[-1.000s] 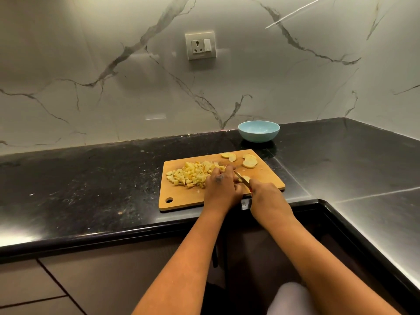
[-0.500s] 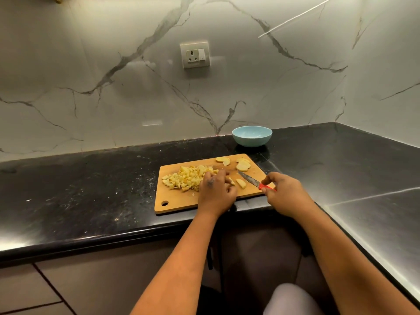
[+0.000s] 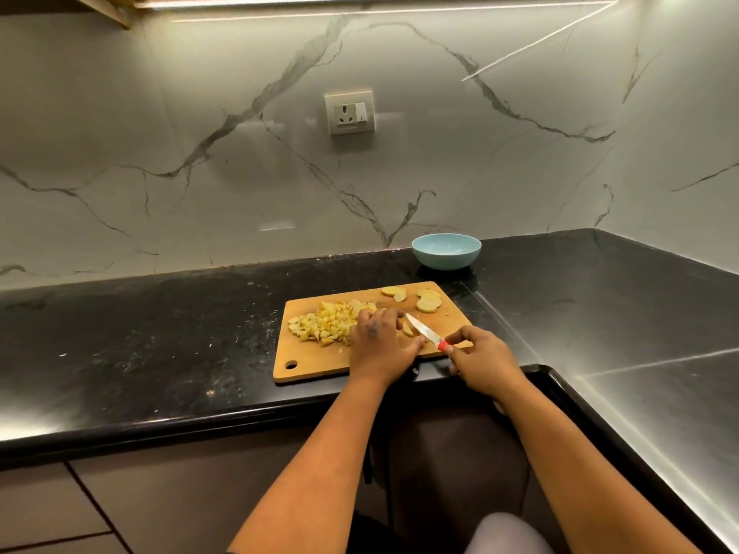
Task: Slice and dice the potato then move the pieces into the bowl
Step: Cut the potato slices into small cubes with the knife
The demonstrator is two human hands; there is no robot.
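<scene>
A wooden cutting board (image 3: pixel 312 361) lies on the black counter. A heap of diced potato (image 3: pixel 324 323) covers its left half. A few potato slices (image 3: pixel 428 301) rest at its far right corner. My left hand (image 3: pixel 380 343) presses down on a potato piece (image 3: pixel 408 329) in the board's middle, fingers curled over it. My right hand (image 3: pixel 480 355) grips the red handle of a small knife (image 3: pixel 424 331), whose blade points up-left toward that piece. A light blue bowl (image 3: pixel 446 251) stands empty behind the board near the wall.
The black counter (image 3: pixel 160 333) turns a corner on the right and runs toward me. A marble wall with a power socket (image 3: pixel 350 112) rises behind it. Dark cabinet fronts are below the counter edge.
My right hand drew back to the right with the knife, then came back in, so the blade is close beside the piece under my left hand. The camera view tilted upward.
</scene>
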